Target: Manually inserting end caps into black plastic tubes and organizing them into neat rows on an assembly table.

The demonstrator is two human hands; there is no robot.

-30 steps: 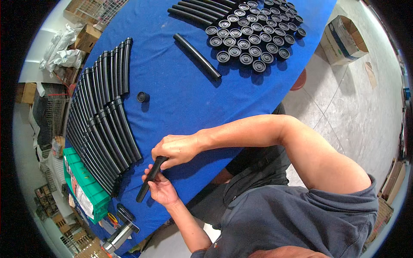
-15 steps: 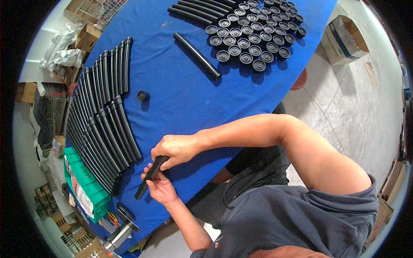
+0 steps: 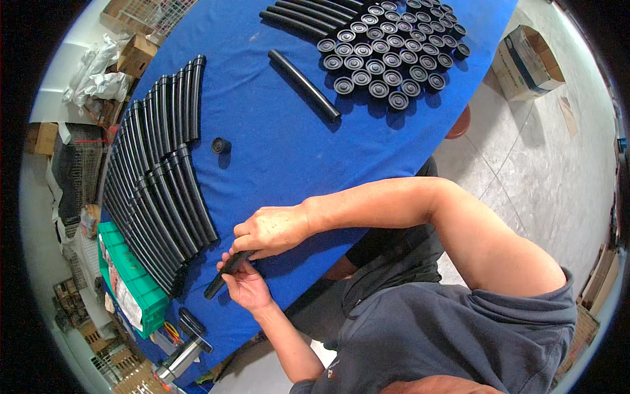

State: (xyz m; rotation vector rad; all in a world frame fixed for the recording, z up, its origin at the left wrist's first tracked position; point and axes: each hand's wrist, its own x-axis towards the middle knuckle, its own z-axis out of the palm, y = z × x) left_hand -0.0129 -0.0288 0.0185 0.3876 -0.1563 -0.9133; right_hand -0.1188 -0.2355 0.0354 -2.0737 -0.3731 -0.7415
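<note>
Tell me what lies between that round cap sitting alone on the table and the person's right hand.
Just blue cloth: in the head view, the stretch from the lone black cap to the right hand on the held black tube is bare.

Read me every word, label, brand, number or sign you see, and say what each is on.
Open rectangular cardboard box: side print, too small to read.
Green plastic crate: markings, too blurred to read.
Dark grey cloth shirt: small mark, too small to read.
Long black tubes and round black caps: no readable text.
</note>
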